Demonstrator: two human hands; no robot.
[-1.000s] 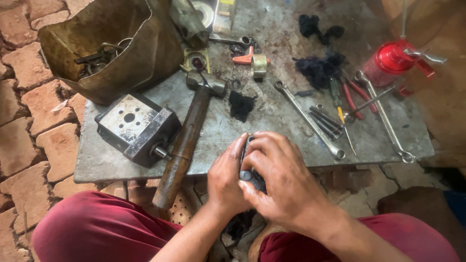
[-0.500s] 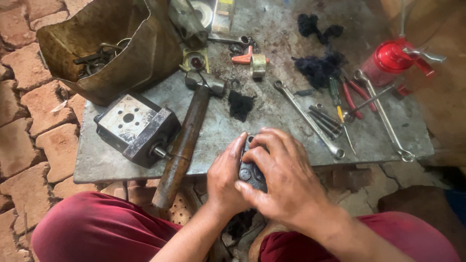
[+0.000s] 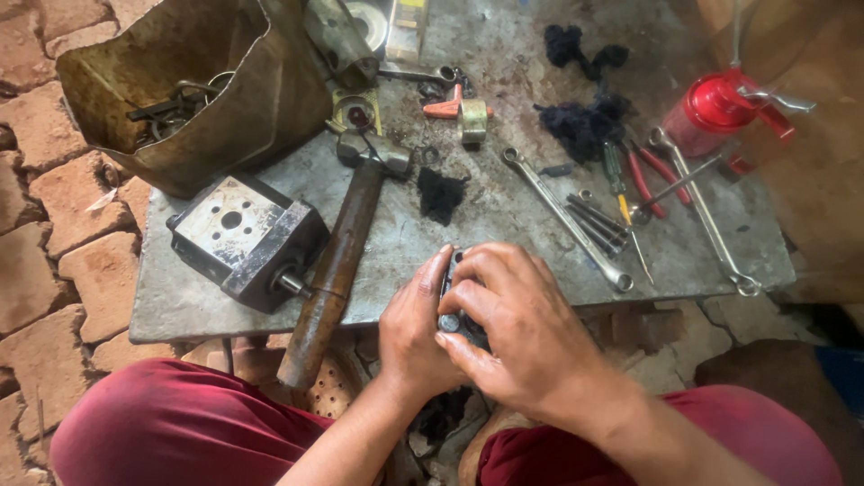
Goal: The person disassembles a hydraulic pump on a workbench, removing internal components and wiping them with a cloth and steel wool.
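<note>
A red oil can (image 3: 720, 112) and red-handled pliers (image 3: 650, 171) lie on the stained grey tabletop (image 3: 504, 225) beside black rags (image 3: 585, 121), a rusty brown hammer (image 3: 337, 261), an orange piece (image 3: 445, 108) and maroon trousers (image 3: 171, 423) over reddish bricks (image 3: 54, 207)

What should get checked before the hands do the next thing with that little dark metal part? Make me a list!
1. Both hands on the part: ok. The left hand and right hand wrap the small dark metal part.
2. Part backed by the metal table: cannot tell; it sits at the near edge, hidden by fingers.
3. Hammer out of the way: not ok; its handle sticks out over the edge beside the left hand.
4. Grey pump block steady: ok, flat on the table.
5. Long wrench close by: ok, just beyond the right hand.
</note>
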